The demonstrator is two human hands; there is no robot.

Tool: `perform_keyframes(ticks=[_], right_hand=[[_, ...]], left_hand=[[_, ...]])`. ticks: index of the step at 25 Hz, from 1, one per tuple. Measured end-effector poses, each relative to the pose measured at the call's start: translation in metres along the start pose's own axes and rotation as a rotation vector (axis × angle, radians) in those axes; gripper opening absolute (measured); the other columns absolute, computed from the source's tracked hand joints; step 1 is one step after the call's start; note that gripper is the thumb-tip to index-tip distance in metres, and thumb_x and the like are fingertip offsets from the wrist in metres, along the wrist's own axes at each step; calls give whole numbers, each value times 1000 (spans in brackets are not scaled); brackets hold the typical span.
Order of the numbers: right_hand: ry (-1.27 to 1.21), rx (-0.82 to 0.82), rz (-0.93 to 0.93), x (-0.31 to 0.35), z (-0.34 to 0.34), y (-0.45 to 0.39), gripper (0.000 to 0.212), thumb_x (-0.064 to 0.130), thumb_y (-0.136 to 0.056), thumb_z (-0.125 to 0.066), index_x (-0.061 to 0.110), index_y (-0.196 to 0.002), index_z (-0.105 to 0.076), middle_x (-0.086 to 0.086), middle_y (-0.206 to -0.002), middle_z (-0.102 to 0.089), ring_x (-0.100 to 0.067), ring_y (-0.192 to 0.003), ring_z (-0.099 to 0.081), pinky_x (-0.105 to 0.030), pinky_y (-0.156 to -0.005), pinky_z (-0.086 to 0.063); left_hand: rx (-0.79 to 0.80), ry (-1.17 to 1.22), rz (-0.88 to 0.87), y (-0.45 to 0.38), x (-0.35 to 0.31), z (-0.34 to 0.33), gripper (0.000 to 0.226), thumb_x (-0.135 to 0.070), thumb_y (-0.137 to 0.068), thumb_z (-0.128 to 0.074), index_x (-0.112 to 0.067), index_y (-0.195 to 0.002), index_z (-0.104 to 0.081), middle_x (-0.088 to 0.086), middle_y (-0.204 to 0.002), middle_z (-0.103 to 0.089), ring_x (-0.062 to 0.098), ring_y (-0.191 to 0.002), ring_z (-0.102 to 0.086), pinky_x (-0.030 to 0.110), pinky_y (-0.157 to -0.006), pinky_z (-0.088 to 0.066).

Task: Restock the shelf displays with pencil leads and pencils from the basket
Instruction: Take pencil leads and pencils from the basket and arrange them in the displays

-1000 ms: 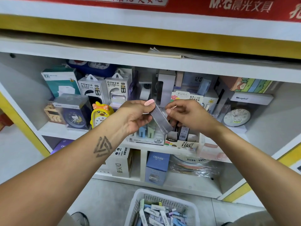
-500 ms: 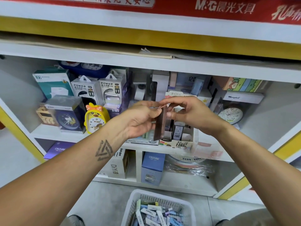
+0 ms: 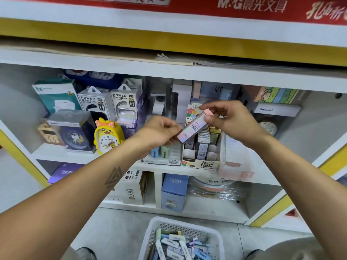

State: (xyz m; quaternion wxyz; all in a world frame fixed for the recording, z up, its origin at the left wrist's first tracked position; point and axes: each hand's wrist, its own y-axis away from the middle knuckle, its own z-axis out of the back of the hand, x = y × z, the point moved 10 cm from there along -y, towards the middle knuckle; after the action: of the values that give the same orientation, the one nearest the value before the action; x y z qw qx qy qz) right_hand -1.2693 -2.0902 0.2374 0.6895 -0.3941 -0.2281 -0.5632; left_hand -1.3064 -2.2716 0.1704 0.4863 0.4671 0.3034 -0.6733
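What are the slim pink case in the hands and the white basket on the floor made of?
The slim pink lead case looks like glossy plastic with an iridescent printed label. The white lattice basket looks like matte moulded plastic, judging by its regular perforated walls.

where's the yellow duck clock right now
In the head view the yellow duck clock stands on the shelf left of centre, between the boxed blue clock and the left hand.

Both hands, left [image 3: 159, 131] & right [image 3: 228, 119], hold pink lead case [image 3: 194, 126] tilted above display box [image 3: 201, 158].
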Motion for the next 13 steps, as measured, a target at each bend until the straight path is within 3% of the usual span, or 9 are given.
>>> perform_keyframes(ticks=[2,5,8,13], right_hand=[[211,-44,64,7,-1,-1,25,14,-88,-76,25,-109,-68,5,-89,-66,-9,-80,-59,-26,-77,-52],[347,-34,155,16,-15,0,17,20,-88,-76,26,-99,-65,14,-83,-65,-10,-82,-63,-33,-77,-55],[446,-2,233,21,-29,2,12,23,-89,-73,24,-99,-65,11,-82,-67,-16,-81,-64,-40,-76,-55],[470,-63,281,25,-25,0,8,24,-91,-69,24,-97,-65,6,-83,-70,-19,-79,-64,-40,-73,-54]], left_hand=[[10,-347,-130,-1,-3,-8,11,-10,-91,-63,-15,-88,-72,4,-90,-73,16,-81,-67,30,-80,-56],[96,-721,-276,9,-1,-33,21,-14,-89,-60,-22,-105,-72,-5,-102,-66,18,-97,-63,32,-87,-52],[239,-823,-415,22,4,-61,32,-15,-93,-56,-26,-120,-66,-10,-111,-51,17,-110,-54,25,-90,-42],[272,-932,-435,26,13,-74,28,-12,-94,-52,-18,-118,-64,-2,-113,-44,24,-107,-54,26,-78,-38]])
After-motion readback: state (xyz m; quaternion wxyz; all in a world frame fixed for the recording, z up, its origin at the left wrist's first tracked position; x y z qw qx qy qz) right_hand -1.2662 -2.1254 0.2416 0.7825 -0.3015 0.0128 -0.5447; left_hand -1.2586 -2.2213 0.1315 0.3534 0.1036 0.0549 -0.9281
